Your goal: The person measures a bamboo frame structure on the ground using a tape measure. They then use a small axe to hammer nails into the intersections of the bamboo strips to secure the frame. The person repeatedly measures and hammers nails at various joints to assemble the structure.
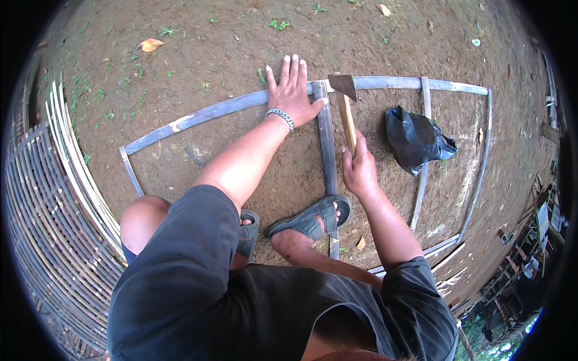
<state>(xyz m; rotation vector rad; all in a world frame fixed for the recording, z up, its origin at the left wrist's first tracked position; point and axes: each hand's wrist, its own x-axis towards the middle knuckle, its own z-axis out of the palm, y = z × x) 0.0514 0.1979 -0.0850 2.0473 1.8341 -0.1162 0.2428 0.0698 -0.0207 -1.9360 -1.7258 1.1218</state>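
Note:
A frame of long grey split slats (223, 108) lies on the bare earth in front of me. My left hand (291, 90) presses flat on its far slat, fingers stretched out and thumb at the joint with the middle crosspiece (326, 144). In my right hand (360, 168) is the wooden handle of a hatchet (347, 117), gripped with the fingers wrapped round it. The hatchet's dark, rusty head is over the far slat, just right of that joint. My sandalled foot (310, 219) rests across the near part of the middle crosspiece.
A crumpled black plastic bag (415, 141) lies over the right crosspiece (426, 96). At the left is a rack of thin slats (60, 240) with loose pale strips (81, 162) beside it. Stacked wood and clutter (524, 259) stand at the right edge. A yellow leaf (152, 45) lies far left.

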